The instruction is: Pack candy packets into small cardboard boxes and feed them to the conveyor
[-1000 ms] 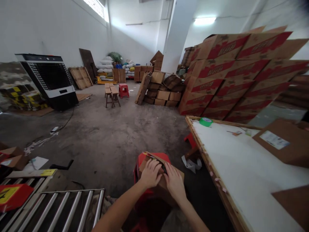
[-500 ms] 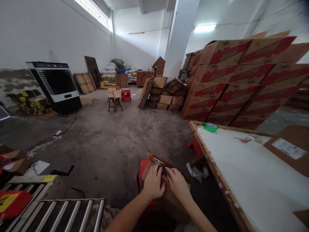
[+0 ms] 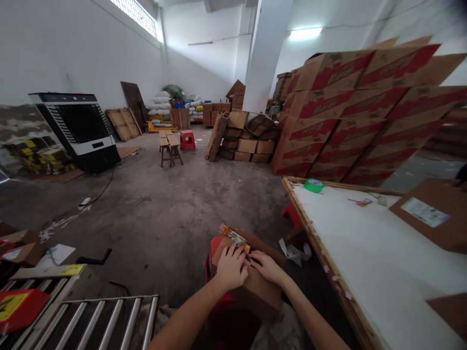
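Observation:
A brown cardboard box (image 3: 260, 294) stands tilted on a red plastic stool (image 3: 216, 243) before me. Colourful, mostly orange-and-yellow packets (image 3: 233, 235) lie at its top, by the far edge. My left hand (image 3: 230, 268) rests on the box top with its fingers spread, the fingertips close against the packets. From the other side my right hand (image 3: 269, 268) reaches over the top, its fingers stretched toward the left hand and apart from one another. What lies beneath the fingertips is mostly hidden.
To the right is a white-topped table (image 3: 365, 238) with green tape (image 3: 314, 185), small packets and a cardboard box (image 3: 430, 214). A roller conveyor (image 3: 98, 321) fills the lower left. Stacked cartons (image 3: 339, 112) rise behind the table. A black air cooler (image 3: 82, 131) stands far left.
Both hands remain on the box top. The right hand has turned flatter and swung outward, showing more of the box side. More of the packets now shows beyond my left fingers. The view has shifted slightly.

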### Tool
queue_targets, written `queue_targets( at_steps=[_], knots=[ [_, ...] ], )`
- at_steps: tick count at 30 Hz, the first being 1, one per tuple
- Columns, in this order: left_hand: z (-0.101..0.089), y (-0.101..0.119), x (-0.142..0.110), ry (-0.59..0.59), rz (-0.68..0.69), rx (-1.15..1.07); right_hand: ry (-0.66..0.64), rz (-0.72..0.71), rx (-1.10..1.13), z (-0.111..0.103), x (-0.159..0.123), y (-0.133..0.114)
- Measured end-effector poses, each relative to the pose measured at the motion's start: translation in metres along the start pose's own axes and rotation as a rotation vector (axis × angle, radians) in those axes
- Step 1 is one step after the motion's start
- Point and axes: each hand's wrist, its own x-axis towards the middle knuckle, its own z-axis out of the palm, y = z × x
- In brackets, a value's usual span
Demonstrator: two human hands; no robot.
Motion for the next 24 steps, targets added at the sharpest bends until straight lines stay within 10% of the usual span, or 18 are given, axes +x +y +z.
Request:
queue_targets(
  at_steps=[7,17,20,24],
  knots=[
    [0.006,0.001,0.000,-0.009,-0.014,0.017,0.053,-0.012,-0.159,-0.045,0.005,-0.051],
    [0.002,0.001,0.002,-0.004,-0.018,0.030,0.372,-0.211,-0.304,-0.219,0.144,-0.210],
    [0.003,0.001,0.001,-0.002,-0.016,0.017,0.357,-0.219,-0.281,-0.219,0.148,-0.210],
    [0.007,0.001,-0.001,0.009,-0.040,-0.008,0.091,-0.037,-0.181,-0.162,0.113,-0.148]
  ],
)
